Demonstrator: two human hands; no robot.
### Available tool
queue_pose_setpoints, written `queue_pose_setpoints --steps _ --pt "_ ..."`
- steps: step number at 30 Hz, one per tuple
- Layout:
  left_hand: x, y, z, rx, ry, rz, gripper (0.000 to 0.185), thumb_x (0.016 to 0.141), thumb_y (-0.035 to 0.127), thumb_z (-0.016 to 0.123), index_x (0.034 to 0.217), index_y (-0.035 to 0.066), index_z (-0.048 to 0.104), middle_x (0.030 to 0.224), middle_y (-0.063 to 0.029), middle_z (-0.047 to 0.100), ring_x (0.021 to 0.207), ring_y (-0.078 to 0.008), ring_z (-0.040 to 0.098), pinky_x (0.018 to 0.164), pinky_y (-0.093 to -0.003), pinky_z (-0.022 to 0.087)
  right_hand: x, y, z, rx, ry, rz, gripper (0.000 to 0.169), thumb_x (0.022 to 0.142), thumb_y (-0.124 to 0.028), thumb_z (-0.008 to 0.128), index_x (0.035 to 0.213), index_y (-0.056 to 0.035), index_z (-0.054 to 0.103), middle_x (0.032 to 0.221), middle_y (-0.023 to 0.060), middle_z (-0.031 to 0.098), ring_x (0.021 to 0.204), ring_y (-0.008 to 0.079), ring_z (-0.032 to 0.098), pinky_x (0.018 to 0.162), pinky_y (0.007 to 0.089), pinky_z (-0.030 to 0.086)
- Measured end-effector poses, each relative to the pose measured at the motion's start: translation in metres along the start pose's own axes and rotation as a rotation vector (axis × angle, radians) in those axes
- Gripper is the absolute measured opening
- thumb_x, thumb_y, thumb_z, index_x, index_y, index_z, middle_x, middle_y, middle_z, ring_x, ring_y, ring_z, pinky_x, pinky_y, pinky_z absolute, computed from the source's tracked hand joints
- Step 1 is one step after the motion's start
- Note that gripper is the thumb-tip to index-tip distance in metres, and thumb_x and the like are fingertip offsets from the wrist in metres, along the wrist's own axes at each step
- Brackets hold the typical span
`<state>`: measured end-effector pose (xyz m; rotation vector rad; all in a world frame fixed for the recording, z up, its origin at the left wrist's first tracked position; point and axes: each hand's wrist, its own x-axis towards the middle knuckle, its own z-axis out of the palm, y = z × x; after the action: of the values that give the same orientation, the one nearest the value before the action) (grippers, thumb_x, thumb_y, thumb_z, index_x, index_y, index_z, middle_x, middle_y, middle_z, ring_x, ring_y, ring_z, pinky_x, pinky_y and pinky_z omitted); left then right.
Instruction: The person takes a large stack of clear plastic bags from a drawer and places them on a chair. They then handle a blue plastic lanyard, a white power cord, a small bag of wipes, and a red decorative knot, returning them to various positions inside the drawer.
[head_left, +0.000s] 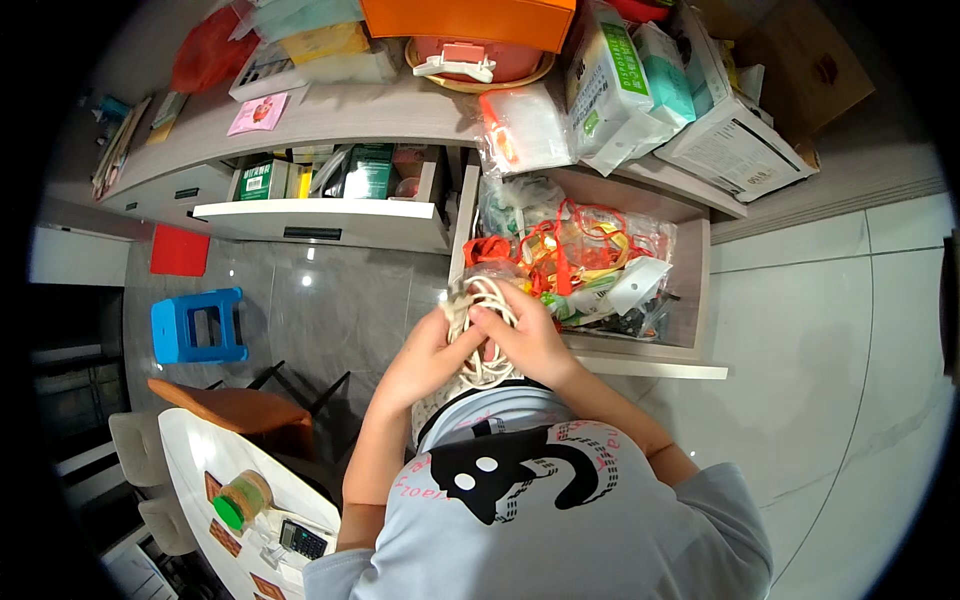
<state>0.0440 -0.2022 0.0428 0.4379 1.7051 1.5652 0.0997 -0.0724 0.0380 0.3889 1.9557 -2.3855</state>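
A bundle of coiled white cable (491, 367) is held close in front of my waist between both hands. My left hand (431, 352) grips its left side, where a plug-like end shows blurred near the fingertips. My right hand (536, 337) closes on the coils from the right, thumb pressed on top. Just beyond the hands is a pulled-out drawer (701, 300) packed with plastic bags, red ribbon cords (562, 259) and a white-tagged packet (637, 285). The fingers under the coils are partly hidden.
Another drawer (315, 217) with boxes stands open at left. On the cabinet top are an orange box (469, 19), a packet of disposables (607, 82) and a carton (739, 150). A blue stool (169, 330), brown chair (240, 412) and white table (195, 480) stand left.
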Motion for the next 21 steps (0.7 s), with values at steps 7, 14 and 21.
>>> queue_pose_setpoints --steps 7,14,21 --pt "-0.002 -0.006 -0.002 -0.094 0.005 0.016 0.018 0.088 0.014 0.04 0.08 0.002 0.051 0.063 0.0008 0.053 0.057 -0.0044 0.047 0.05 -0.0192 0.038 0.012 -0.018 -0.016 -0.517 -0.178 -0.25 0.03 0.079 -0.026 0.055 0.098 -0.0025 0.052 0.078 0.0106 0.057 0.064 0.0216 0.056 0.058 0.0296 0.044" --pt "0.004 -0.01 0.001 -0.266 0.185 0.08 0.027 0.09 0.019 0.035 0.075 0.002 0.051 0.058 -0.0027 0.053 0.053 -0.0072 0.05 0.049 -0.0199 0.039 0.026 -0.062 -0.116 -1.242 -0.198 -0.008 0.058 0.071 -0.039 0.059 0.116 -0.0064 0.043 0.106 0.0143 0.051 0.094 0.0254 0.051 0.077 0.0325 0.04" --pt "0.011 -0.007 0.003 -0.336 0.219 0.053 0.025 0.089 0.02 0.034 0.081 0.001 0.048 0.059 -0.0061 0.052 0.053 -0.0108 0.051 0.049 -0.0223 0.041 -0.05 -0.044 -0.198 -0.903 -0.481 0.397 0.081 0.06 -0.028 0.071 0.127 -0.0082 0.031 0.126 0.0125 0.037 0.113 0.0228 0.039 0.093 0.03 0.032"
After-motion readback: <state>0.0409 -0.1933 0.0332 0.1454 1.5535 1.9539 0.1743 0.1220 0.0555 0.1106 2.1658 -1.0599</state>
